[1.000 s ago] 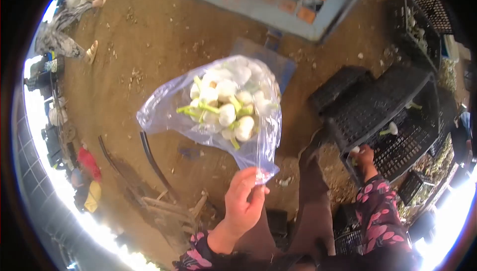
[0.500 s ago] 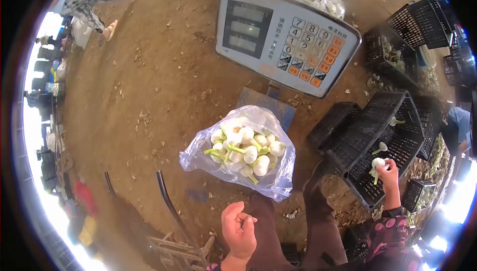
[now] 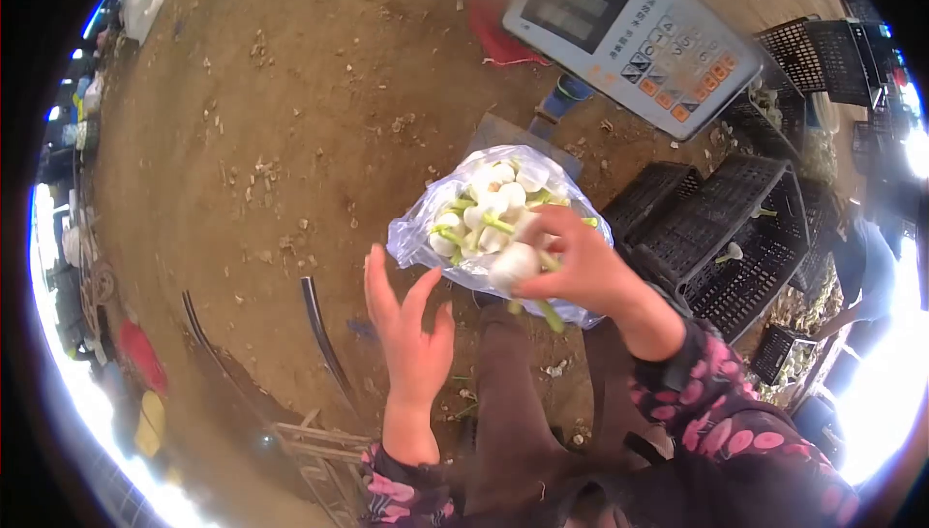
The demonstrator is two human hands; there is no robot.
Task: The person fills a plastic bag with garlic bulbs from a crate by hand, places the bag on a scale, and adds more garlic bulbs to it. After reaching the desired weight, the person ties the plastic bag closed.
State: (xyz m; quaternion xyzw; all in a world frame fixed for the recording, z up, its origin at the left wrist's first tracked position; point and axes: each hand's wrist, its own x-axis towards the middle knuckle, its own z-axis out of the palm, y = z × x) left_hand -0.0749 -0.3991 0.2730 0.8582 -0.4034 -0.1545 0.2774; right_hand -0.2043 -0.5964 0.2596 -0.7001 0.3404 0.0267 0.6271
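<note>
A clear plastic bag full of white garlic bulbs with green stems rests on the platform below the scale display. My right hand is closed on garlic bulbs above the bag's near right side; motion blur hides how many it grips. To the left of the bag, my left hand is raised with its fingers apart, and nothing is in it. Its fingertips come close to the bag's near left edge.
A scale display with a keypad stands beyond the bag. Black plastic crates are at the right, one with a few bulbs inside. A wooden stool frame and curved bars are at lower left. Another person is at far right.
My right hand has moved left from the black crate to over the bag, carrying garlic. My left hand has risen towards the bag, its fingers spreading. The view has shifted.
</note>
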